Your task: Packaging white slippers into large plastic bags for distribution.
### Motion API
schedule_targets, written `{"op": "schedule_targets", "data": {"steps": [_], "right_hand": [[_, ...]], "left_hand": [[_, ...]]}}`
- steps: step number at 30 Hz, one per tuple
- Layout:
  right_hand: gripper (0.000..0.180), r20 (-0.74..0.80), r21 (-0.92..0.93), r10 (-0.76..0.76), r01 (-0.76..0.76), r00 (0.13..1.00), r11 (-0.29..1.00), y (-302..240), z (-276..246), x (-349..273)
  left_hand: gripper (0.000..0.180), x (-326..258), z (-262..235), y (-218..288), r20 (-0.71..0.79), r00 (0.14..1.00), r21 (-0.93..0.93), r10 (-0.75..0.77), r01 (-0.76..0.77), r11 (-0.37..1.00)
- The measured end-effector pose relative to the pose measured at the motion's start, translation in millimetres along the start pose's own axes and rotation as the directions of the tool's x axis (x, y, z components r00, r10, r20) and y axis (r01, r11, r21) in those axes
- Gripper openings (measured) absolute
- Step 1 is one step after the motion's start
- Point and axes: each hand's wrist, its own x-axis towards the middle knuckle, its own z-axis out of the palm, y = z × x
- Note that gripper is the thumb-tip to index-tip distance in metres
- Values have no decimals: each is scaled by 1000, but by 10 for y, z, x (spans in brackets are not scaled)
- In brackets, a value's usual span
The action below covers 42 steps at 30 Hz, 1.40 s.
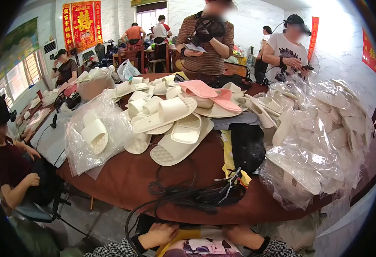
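My left hand point(159, 234) rests low at the near edge of the table, over my lap, its fingers loosely bent and nothing seen in it. To its right, my right hand point(243, 236) lies in the same way, fingers partly hidden and blurred, with no held thing visible. Between them shows printed yellow and white cloth point(205, 246). Black cables point(183, 195) lie on the brown-covered table point(123, 188) just beyond my hands. Farther in is a heap of cream slippers point(181, 141), with pink slippers point(198, 89) on top and a grey slipper point(235, 120) among them.
Clear plastic bags of slippers point(321, 150) fill the right side; another bagged slipper point(95, 135) lies left. A black cap point(246, 147) sits by a yellow packet point(228, 154). Two people point(207, 47) point(286, 51) stand across the table; one person point(12, 167) sits at left.
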Motion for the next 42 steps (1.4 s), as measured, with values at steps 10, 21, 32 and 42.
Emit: {"op": "schedule_targets", "data": {"steps": [10, 21, 32, 42], "right_hand": [[43, 215, 366, -203, 114, 955, 923, -391, -2300, -398], [25, -638, -105, -170, 134, 751, 985, -601, -3884, -10], [18, -382, -52, -154, 145, 911, 988, 272, -2989, 1216], [12, -350, 104, -357, 415, 866, 904, 613, -2576, 1337]], "left_hand": [[40, -737, -393, -553, 67, 922, -272, 381, -351, 896], [30, -1506, -1654, 247, -887, 333, -290, 321, -941, 174], [62, -751, -1583, 112, -515, 847, -15, 128, -158, 987], [75, -455, -1446, 24, -448, 893, -266, 37, -173, 948]]}}
